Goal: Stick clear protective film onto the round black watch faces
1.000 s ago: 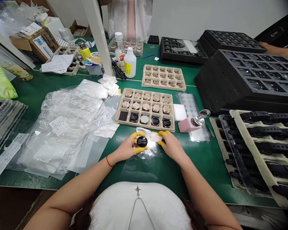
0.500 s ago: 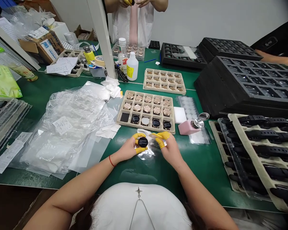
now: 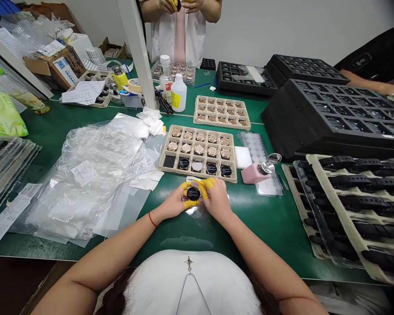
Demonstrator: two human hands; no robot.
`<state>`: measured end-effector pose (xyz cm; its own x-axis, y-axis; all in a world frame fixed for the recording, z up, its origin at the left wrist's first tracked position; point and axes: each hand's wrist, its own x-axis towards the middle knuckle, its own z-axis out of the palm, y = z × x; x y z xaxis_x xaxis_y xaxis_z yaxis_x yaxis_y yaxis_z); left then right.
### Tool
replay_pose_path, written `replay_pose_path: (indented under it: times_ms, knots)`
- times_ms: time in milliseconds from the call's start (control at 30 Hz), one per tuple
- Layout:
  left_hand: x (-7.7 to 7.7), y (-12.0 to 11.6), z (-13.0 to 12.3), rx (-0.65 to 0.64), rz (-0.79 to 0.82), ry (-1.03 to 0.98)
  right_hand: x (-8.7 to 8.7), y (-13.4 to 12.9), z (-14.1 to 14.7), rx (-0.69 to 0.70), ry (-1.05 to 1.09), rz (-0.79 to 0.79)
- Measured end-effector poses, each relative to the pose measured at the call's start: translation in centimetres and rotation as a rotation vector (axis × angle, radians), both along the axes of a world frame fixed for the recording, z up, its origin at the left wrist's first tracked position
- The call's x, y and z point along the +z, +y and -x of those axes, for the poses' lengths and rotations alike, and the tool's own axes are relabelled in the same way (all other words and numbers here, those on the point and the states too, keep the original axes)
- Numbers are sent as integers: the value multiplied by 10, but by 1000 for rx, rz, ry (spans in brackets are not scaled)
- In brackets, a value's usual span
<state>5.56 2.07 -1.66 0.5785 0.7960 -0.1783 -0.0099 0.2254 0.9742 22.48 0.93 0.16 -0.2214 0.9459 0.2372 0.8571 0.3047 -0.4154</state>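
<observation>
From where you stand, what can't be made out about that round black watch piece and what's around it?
Head view:
Underside of the round black watch face: hidden by the left hand.
Anything the right hand pinches: covered by its fingers.
Print on the face: too small to read.
What the co-worker's hands hold: cut off by the top edge.

White wall (image 3: 259, 30) behind green workbench (image 3: 276, 227)

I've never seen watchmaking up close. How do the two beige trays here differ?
The nearer tray has rose-gold watch parts plus a mostly dark bottom row; the farther tray shows only rose-gold parts. The nearer tray sits just past the left hand and right hand, the farther further up the table. Both are beige compartment trays.
</observation>
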Motion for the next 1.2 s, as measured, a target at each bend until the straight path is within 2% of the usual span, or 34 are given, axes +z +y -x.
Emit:
replay_pose_path:
  times_ms: [100, 200, 300, 367, 433, 467, 567, 633, 733, 800, 933, 1067, 1200]
  knots:
    - [3, -1, 0, -1, -12, 41, 3, 0, -9, -22, 192, 72]
    - [5, -2, -1, 10, -23, 58, 1, -1, -33, -114, 392, 183]
    - [5, -2, -1, 3, -3, 47, -4, -3, -55, -254, 234, 261]
    - [5, -3, -1, 0, 12, 40, -6, -5, -56, -287, 85, 201]
    - [4, -3, -1, 7, 10, 37, -5, -8, -45, -211, 98, 141]
    - [4, -3, -1, 7, 8, 30, -4, -8, -35, -139, 159, 160]
    - [3, -3, 0, 12, 0, -25, 6, -1, -6, 37, 330, 314]
    - [1, -2, 1, 15, 3, -30, 13, 16, 11, 61, 402, 329]
    - [-1, 0, 2, -8, 28, 34, 20, 55, 35, 1, 458, 233]
    - [-1, 0, 3, -24, 30, 68, 18, 85, 52, -22, 362, 209]
    - [4, 0, 4, -15, -24, 124, 10, 129, 80, 60, 147, 161]
    - [7, 3, 4, -54, -53, 164, 7, 158, 86, 44, 53, 90]
    - [8, 6, 5, -54, -67, 181, 4, 183, 88, -10, -8, 114]
